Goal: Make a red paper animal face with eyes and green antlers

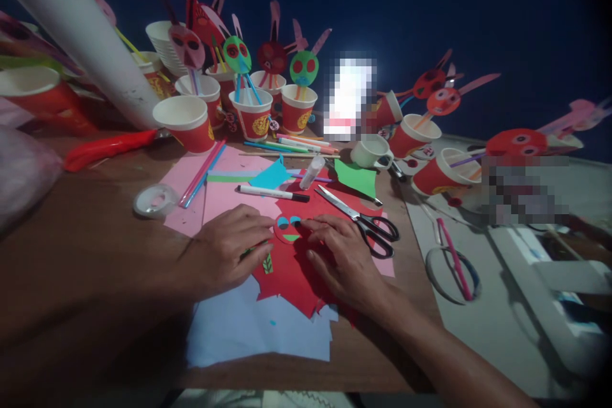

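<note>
A small red paper circle point(288, 239) with blue-and-black eyes and a green mouth lies on red paper point(306, 274). My left hand point(232, 242) rests at its left, fingers loosely spread, fingertips by the circle's edge. From the right, my right hand point(339, 255) reaches the circle's other edge, fingers bent and apart. A green strip with leaf-like marks point(268, 262) sits below the left fingertips. Black-handled scissors point(363, 220) lie open beyond the right hand. A marker point(272, 193) and a glue stick point(312, 172) are farther back.
Red cups point(253, 120) holding paper animal faces on straws line the back. A tape roll point(155, 201) lies left, near pink and blue straws point(203, 172). White paper point(258, 331) is in front. A white mug point(370, 152) and another tape roll point(453, 274) are at right.
</note>
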`<action>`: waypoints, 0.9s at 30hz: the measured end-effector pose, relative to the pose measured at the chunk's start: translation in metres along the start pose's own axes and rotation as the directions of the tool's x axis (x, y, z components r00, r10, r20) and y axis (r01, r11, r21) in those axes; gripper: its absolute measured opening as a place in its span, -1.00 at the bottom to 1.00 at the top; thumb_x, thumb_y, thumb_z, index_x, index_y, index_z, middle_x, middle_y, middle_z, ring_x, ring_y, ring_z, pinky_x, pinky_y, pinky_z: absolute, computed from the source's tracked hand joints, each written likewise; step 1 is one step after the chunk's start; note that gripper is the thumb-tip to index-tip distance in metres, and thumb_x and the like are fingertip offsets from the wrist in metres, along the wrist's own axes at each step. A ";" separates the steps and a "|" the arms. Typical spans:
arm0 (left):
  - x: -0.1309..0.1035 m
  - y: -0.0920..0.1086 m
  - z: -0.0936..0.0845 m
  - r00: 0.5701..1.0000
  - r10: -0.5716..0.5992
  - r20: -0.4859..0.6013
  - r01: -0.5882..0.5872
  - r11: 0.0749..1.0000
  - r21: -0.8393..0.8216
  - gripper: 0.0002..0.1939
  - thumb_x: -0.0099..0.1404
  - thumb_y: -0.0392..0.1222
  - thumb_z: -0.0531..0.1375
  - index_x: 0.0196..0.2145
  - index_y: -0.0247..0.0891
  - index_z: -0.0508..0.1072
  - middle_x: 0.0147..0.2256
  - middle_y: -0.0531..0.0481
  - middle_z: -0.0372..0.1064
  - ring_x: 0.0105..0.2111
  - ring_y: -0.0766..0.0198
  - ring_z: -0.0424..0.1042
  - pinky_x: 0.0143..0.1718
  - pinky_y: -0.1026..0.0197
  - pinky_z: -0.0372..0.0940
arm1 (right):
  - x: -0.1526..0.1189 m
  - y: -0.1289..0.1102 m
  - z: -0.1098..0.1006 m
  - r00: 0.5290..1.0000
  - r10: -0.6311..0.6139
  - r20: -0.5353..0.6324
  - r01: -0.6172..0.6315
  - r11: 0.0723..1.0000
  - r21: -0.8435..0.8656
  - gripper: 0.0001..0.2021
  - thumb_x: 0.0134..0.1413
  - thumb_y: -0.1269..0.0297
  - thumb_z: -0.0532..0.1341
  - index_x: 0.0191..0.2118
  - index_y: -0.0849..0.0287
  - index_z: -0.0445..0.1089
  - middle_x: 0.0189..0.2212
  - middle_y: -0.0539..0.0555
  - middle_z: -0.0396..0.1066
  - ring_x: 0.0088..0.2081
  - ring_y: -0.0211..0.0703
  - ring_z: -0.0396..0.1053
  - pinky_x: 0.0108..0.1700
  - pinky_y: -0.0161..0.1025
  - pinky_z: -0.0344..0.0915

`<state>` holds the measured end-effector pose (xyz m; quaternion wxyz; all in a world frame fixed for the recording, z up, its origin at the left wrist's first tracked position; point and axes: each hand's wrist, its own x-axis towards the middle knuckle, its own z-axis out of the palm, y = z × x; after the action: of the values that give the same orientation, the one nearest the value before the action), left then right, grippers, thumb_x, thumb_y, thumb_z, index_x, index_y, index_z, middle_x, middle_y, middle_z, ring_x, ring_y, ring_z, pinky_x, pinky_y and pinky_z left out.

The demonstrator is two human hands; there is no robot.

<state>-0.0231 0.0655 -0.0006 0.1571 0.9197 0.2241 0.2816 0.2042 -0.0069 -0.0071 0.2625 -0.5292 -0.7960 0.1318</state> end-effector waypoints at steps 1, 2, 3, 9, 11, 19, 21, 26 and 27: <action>0.000 0.000 0.000 1.000 0.001 0.003 -0.001 1.000 0.000 -0.84 0.18 -0.38 0.17 -0.25 -0.33 0.46 -0.19 -0.14 0.45 -0.15 0.16 0.35 -0.15 0.12 0.31 | 0.000 0.000 0.000 1.000 -0.002 0.006 0.002 1.000 -0.012 -0.90 0.15 0.36 0.11 -0.19 0.12 0.27 0.02 0.00 0.35 0.06 -0.06 0.20 0.01 -0.05 0.13; 0.000 0.000 0.000 1.000 0.000 0.006 0.000 1.000 0.000 -0.84 0.19 -0.38 0.16 -0.25 -0.33 0.46 -0.19 -0.15 0.45 -0.15 0.15 0.35 -0.15 0.12 0.31 | 0.001 -0.001 0.001 1.000 -0.004 0.013 0.004 1.000 -0.027 -0.89 0.15 0.36 0.11 -0.19 0.12 0.28 0.02 0.00 0.35 0.05 -0.06 0.21 0.00 -0.04 0.13; 0.000 0.000 0.001 1.000 -0.002 0.009 0.002 1.000 0.000 -0.84 0.19 -0.37 0.16 -0.25 -0.33 0.46 -0.19 -0.15 0.45 -0.15 0.15 0.35 -0.15 0.11 0.32 | 0.001 -0.001 0.002 1.000 -0.005 0.021 0.006 0.999 -0.045 -0.89 0.14 0.35 0.12 -0.18 0.11 0.29 0.01 0.00 0.36 0.05 -0.05 0.22 -0.01 -0.04 0.13; 0.001 0.000 0.002 1.000 0.008 0.022 -0.008 1.000 0.009 -0.86 0.19 -0.37 0.16 -0.26 -0.33 0.46 -0.21 -0.14 0.45 -0.16 0.16 0.35 -0.17 0.13 0.32 | 0.002 -0.003 0.013 1.000 -0.021 -0.008 0.019 0.978 -0.210 -0.82 0.17 0.32 0.12 -0.11 0.17 0.30 -0.07 0.05 0.44 0.00 0.01 0.28 -0.03 0.01 0.12; 0.001 0.000 0.002 1.000 0.009 0.018 -0.010 1.000 0.012 -0.86 0.19 -0.38 0.16 -0.26 -0.33 0.46 -0.21 -0.14 0.45 -0.16 0.16 0.35 -0.16 0.13 0.32 | 0.001 -0.003 0.015 0.999 -0.030 -0.018 0.025 0.976 -0.216 -0.81 0.17 0.32 0.12 -0.09 0.18 0.29 -0.07 0.06 0.44 -0.01 0.01 0.29 -0.03 0.01 0.12; 0.000 -0.003 -0.003 0.999 -0.036 -0.003 0.036 0.999 0.013 -0.85 0.20 -0.37 0.15 -0.25 -0.28 0.44 -0.20 -0.10 0.45 -0.15 0.18 0.35 -0.13 0.11 0.32 | 0.000 0.004 -0.001 0.991 0.039 -0.125 -0.025 0.994 0.111 -0.88 0.14 0.39 0.11 -0.18 0.13 0.27 -0.04 0.08 0.38 0.04 -0.08 0.23 0.06 -0.06 0.18; 0.000 -0.003 -0.004 0.999 -0.032 -0.010 0.032 0.999 0.004 -0.86 0.20 -0.38 0.15 -0.27 -0.29 0.45 -0.21 -0.10 0.45 -0.16 0.18 0.36 -0.13 0.11 0.32 | 0.000 0.007 -0.003 0.982 0.115 -0.147 -0.090 0.982 0.167 -0.90 0.15 0.38 0.10 -0.19 0.12 0.27 -0.08 0.11 0.39 0.00 -0.08 0.27 0.02 -0.06 0.21; 0.001 -0.004 -0.006 0.999 -0.047 -0.018 0.047 0.999 0.000 -0.86 0.19 -0.38 0.15 -0.26 -0.30 0.44 -0.23 -0.10 0.45 -0.17 0.19 0.36 -0.15 0.12 0.32 | 0.001 0.012 -0.004 0.977 0.161 -0.137 -0.134 0.974 0.184 -0.91 0.16 0.36 0.10 -0.21 0.13 0.28 -0.13 0.12 0.42 -0.08 -0.07 0.32 -0.05 -0.07 0.24; 0.001 -0.004 -0.007 0.998 -0.060 -0.026 0.059 0.998 -0.006 -0.86 0.19 -0.38 0.15 -0.26 -0.30 0.44 -0.24 -0.09 0.45 -0.17 0.19 0.36 -0.15 0.12 0.31 | 0.001 0.012 -0.004 0.979 0.154 -0.136 -0.128 0.975 0.182 -0.91 0.16 0.37 0.10 -0.21 0.13 0.28 -0.13 0.12 0.42 -0.08 -0.07 0.32 -0.04 -0.06 0.24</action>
<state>-0.0279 0.0707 0.0033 0.1650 0.9084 0.2526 0.2893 0.2154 -0.0017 -0.0092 0.3561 -0.5683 -0.7201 0.1782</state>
